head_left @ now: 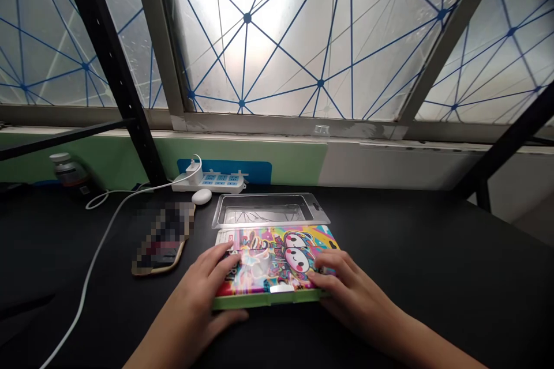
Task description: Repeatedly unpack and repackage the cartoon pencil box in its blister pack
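Note:
A colourful flat box [277,256] with cartoon print and a green front edge lies on the black table [433,277]. My left hand [203,300] rests on its left end, fingers on top and thumb at the front edge. My right hand [346,291] lies on its right end, fingers spread flat on the lid. Just behind the box sits a clear plastic tray [268,209], apart from both hands.
A phone [164,237] lies left of the box. Behind it are a white power strip [208,181] with a plugged charger, a white cable [95,259] running to the front left, a small white case [201,196] and a bottle [69,172]. Window frames rise behind the table.

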The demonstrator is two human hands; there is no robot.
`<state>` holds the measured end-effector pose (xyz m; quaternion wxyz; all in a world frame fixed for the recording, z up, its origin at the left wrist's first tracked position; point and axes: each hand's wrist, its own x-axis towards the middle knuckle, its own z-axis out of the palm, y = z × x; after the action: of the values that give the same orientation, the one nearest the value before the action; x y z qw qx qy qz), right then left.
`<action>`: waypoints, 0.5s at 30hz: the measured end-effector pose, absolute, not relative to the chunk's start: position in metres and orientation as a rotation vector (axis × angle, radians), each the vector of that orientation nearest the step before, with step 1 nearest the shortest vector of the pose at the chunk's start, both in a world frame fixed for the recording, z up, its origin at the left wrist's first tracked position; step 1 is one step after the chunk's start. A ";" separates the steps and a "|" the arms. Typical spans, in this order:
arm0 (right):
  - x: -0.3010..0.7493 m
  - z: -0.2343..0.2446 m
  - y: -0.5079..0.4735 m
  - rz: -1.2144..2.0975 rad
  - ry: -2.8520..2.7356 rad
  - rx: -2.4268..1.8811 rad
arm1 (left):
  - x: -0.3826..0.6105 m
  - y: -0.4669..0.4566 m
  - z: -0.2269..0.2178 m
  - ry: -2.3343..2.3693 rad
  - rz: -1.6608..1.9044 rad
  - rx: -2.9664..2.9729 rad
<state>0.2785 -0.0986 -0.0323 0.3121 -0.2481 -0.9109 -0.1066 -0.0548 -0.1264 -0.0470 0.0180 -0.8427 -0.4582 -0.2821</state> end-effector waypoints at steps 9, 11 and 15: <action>0.293 -0.032 -0.087 0.323 -2.384 -1.054 | -0.062 -0.127 -0.054 -1.926 -1.015 -2.643; 0.296 -0.028 -0.085 0.494 -2.332 -1.118 | -0.061 -0.126 -0.057 -1.933 -1.078 -2.633; 0.294 -0.019 -0.081 0.716 -2.108 -1.196 | -0.057 -0.129 -0.059 -1.989 -1.175 -2.576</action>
<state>0.2941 -0.0805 -0.0190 0.3026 -0.4510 -0.7950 0.2703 -0.0575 -0.1286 -0.0588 -0.1585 -0.7350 -0.5676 -0.3354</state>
